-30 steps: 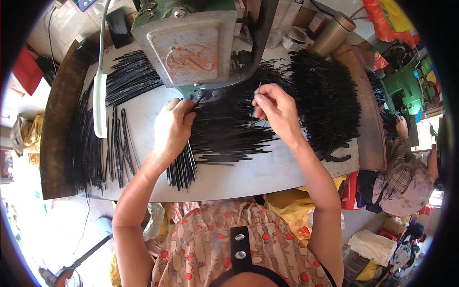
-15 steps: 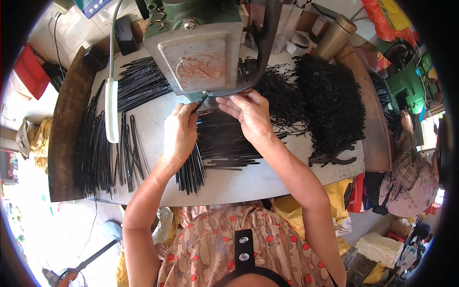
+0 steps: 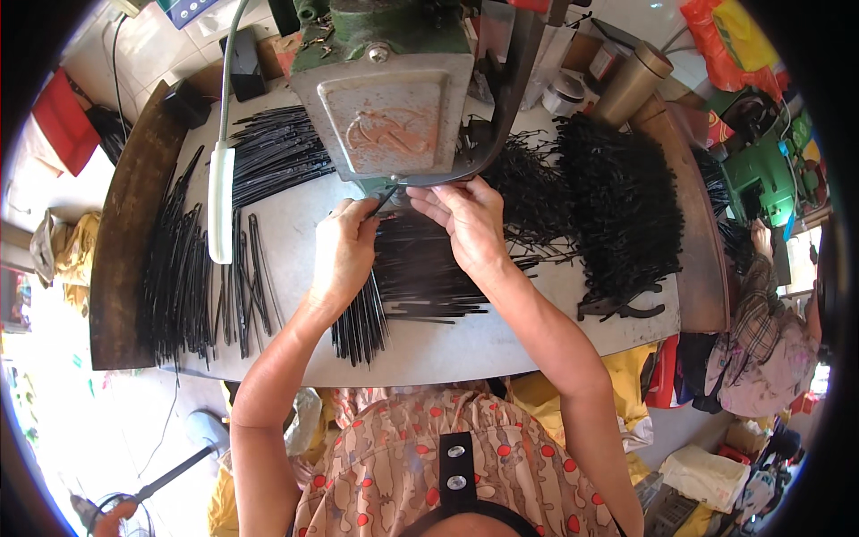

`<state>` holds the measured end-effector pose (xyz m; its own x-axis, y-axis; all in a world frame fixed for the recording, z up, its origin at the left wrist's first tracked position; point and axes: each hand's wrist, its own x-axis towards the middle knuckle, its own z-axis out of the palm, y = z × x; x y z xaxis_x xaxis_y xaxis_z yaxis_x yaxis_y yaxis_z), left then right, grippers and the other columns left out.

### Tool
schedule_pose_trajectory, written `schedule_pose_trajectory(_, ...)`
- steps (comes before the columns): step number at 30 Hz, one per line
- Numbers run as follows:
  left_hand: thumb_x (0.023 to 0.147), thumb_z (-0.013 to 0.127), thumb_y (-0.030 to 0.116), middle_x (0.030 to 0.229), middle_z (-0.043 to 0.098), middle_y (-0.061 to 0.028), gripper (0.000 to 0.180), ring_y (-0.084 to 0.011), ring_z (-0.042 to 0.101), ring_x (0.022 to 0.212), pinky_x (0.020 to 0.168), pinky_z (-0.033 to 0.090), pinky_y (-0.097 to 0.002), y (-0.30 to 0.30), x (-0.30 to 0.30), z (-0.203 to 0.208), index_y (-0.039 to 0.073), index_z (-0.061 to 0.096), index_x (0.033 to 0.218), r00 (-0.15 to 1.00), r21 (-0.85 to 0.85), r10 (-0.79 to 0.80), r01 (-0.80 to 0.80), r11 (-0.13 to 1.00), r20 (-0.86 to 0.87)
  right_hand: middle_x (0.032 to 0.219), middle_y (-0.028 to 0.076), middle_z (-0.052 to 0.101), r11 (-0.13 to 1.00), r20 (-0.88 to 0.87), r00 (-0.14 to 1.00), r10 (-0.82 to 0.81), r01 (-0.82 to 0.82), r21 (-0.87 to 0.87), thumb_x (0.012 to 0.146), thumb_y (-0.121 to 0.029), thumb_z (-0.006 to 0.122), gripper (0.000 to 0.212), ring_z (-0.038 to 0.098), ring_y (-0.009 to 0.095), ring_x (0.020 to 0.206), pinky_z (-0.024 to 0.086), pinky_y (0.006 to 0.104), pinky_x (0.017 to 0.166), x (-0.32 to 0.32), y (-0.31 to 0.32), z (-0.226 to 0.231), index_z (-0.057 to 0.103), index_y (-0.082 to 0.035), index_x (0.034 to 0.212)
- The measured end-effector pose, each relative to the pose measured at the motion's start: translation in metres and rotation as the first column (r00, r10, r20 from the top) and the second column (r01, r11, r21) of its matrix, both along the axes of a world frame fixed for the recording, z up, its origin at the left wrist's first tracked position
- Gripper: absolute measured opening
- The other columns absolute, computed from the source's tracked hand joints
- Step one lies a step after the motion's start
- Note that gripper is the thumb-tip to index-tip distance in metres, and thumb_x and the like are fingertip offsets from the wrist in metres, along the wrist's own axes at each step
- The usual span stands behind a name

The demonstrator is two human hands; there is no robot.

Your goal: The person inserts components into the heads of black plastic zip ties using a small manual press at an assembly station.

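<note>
In front of the press machine (image 3: 385,116), a grey-faced box with a green top, both my hands work close together. My left hand (image 3: 344,246) pinches a thin black strip (image 3: 386,201), whose end points up to the machine's lower edge. My right hand (image 3: 470,224) is just right of it, thumb and forefinger brought together under the machine's rim, other fingers loosely bent. What this pinch holds is hidden. Below and between my hands lies a pile of thin black strips (image 3: 420,268). Another bundle of black strips (image 3: 358,322) lies beneath my left wrist.
More black strips (image 3: 179,286) cover the table's left side. A thick heap of black pieces (image 3: 617,197) lies at right, with dark pliers (image 3: 626,309) in front. A white tube lamp (image 3: 220,206) hangs at left. A gold flask (image 3: 633,82) stands behind; a co-worker (image 3: 756,331) sits at far right.
The view has shifted slightly, so the machine appears farther right. My hands stay at its lower edge, and more of the strip in my left hand shows.
</note>
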<state>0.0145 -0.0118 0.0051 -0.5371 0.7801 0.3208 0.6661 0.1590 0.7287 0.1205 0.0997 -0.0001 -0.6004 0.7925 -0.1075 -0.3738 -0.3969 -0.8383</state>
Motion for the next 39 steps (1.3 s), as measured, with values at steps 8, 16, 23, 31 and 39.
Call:
schedule_pose_trajectory(8,0.075,0.055,0.001,0.073,0.057,-0.0121,0.018,-0.0164,0.054,0.063,0.062,0.043,-0.0247,0.0,-0.002,-0.002,-0.002,0.058,0.092,1.0,-0.013,0.005,-0.005,1.0,-0.02,0.092,0.016,0.056,0.999,0.003,1.0,0.009,-0.009,0.032,0.084,-0.001,0.045,0.009,0.059,0.027,0.084,0.051,0.0367,0.076,0.0,0.0,0.0,0.048,0.003,0.092)
schedule_pose_trajectory(16,0.073,0.053,-0.002,0.076,0.057,-0.0178,0.017,-0.0323,0.056,0.071,0.063,0.043,-0.035,0.0,-0.002,-0.001,-0.003,0.058,0.089,0.999,0.003,-0.011,0.01,1.0,0.038,0.092,0.016,0.056,0.999,0.029,1.0,0.013,-0.014,0.04,0.084,-0.003,0.046,0.01,0.059,0.026,0.085,0.05,0.0367,0.077,0.0,0.0,0.0,0.048,0.003,0.092)
schedule_pose_trajectory(23,0.072,0.051,-0.002,0.078,0.053,-0.0158,0.019,-0.0329,0.055,0.067,0.06,0.044,-0.0375,-0.003,0.004,0.002,-0.001,0.054,0.091,0.948,-0.071,-0.02,-0.003,0.997,-0.317,0.093,0.016,0.056,1.0,0.036,0.999,0.013,-0.013,0.003,0.083,-0.004,0.047,0.011,0.059,0.027,0.086,0.049,0.0375,0.078,0.0,0.001,0.0,0.048,0.004,0.091)
schedule_pose_trajectory(31,0.074,0.058,0.014,0.069,0.054,-0.0119,0.019,-0.0217,0.055,0.053,0.043,0.041,-0.0285,0.003,-0.002,-0.002,-0.001,0.054,0.086,0.994,0.032,-0.111,0.111,0.993,0.011,0.093,0.016,0.056,0.985,-0.022,0.999,0.03,-0.034,-0.167,0.082,-0.004,0.049,0.012,0.058,0.028,0.088,0.049,0.0385,0.078,0.003,0.002,0.003,0.049,0.004,0.091)
schedule_pose_trajectory(39,0.082,0.05,0.008,0.074,0.058,-0.0087,0.005,-0.0156,0.056,0.06,0.05,0.045,-0.0232,0.002,0.017,0.008,0.003,0.051,0.083,0.116,0.152,-0.148,-0.029,0.988,0.982,0.08,0.007,0.059,0.976,0.274,0.943,0.19,-0.211,0.05,0.076,-0.009,0.058,0.012,0.057,0.013,0.072,0.047,0.0247,0.065,0.035,0.004,0.016,0.057,0.0,0.084)
